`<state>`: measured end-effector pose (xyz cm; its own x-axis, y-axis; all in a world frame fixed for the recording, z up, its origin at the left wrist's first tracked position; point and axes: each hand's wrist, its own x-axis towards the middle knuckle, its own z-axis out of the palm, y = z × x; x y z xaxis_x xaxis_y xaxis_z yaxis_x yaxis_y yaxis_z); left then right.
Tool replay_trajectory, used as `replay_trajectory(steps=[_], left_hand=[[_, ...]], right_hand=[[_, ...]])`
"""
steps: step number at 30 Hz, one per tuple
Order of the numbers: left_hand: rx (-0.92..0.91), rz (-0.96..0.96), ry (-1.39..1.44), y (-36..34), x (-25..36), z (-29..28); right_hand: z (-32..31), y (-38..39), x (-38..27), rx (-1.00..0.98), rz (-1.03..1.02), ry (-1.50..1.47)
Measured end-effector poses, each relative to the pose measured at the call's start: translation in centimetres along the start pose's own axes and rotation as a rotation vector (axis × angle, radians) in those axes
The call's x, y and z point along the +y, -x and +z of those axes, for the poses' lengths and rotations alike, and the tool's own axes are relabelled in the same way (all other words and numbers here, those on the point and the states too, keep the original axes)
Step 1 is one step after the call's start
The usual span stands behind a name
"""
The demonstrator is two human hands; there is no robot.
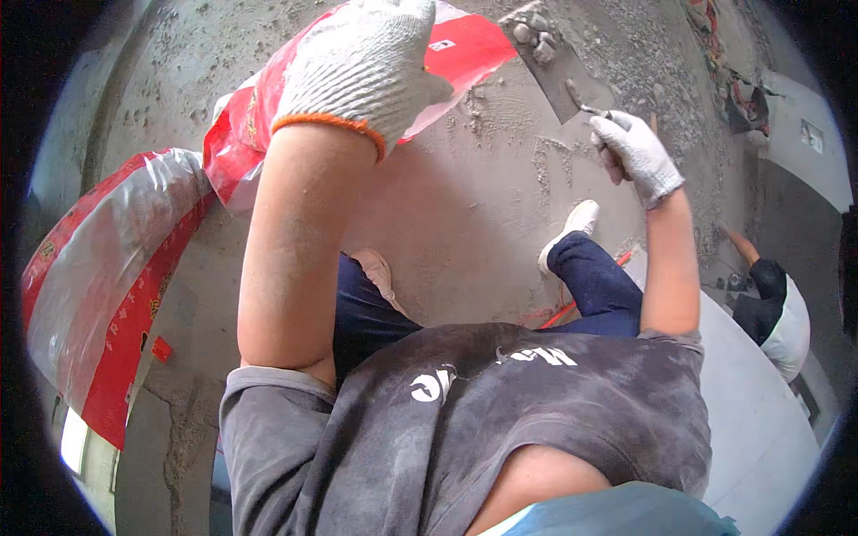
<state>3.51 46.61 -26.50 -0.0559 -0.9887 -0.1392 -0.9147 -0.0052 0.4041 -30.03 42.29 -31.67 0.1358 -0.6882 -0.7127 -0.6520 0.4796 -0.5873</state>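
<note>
The left hand (362, 62), in a white knitted glove with an orange cuff, is raised over the upper edge of a red and white plastic sack (447, 54). Its fingers (393, 89) curl down and in against the sack's top, and the sack material bunches beneath the palm, so the hand appears to be grasping the sack; the fingertips themselves are hidden under the glove's back.

The right hand (635, 152), in a plain white glove, lies to the right of the sack. Its fingers (612, 147) are clenched around the handle of a trowel (559, 71). The trowel's flat grey blade reaches up and to the left from the hand, close to the right edge of the sack, and carries a small heap of grey mortar with stones (536, 36) at its far end.

Below the sack spreads a rough concrete floor (483, 205), strewn with grit and crumbs of mortar. A second red and clear sack (107, 268) lies below and to the left of the first one. Under the sack, near the picture's middle, show the person's two legs in dark blue trousers and a white shoe (572, 228) resting on the floor. Far to the right of the sack, another person (773, 313) in dark clothes crouches.
</note>
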Motion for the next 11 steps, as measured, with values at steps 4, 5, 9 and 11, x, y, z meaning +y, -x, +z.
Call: replay_trajectory(steps=[4, 5, 9, 11], left_hand=[[0.098, 0.087, -0.017, -0.4, -1.1, 0.6], [0.09, 0.091, -0.019, -0.2, -1.1, 0.6], [0.005, 0.007, -0.021, -0.3, -0.6, 0.5], [0.013, 0.024, -0.02, -0.1, 0.0, 0.4]], right_hand=[[0.7, -0.5, -5.8, -0.13, -0.144, 0.317], [1.4, -0.9, -6.9, -0.164, -0.189, 0.53], [6.4, -1.5, -9.3, 0.296, -0.872, 1.204], [7.7, -1.0, -10.6, 0.314, -0.721, 1.339]])
